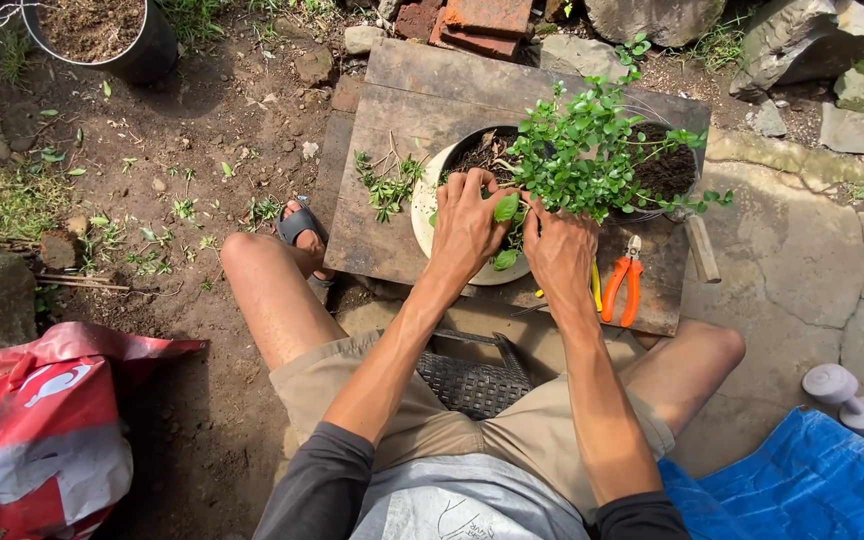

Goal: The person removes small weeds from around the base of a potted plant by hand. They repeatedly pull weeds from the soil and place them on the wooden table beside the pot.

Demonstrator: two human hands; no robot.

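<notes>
Outdoors, on a low wooden bench [392, 240] over bare earth, a leafy shrub [592, 150] stands in a cream pot [422, 215]. Left hand [467, 225] and right hand [560, 250] are pressed, fingers spread, onto soil beneath the foliage. Stems are judged brittle; the heavy pot is best gripped at its rim.

My work surface is a weathered wooden board [402, 100] laid on bare soil; on it sit a cream pot [422, 215], loose green cuttings [387, 185], orange-handled pruners [624, 285], and possibly a wooden tool handle [701, 248].
</notes>
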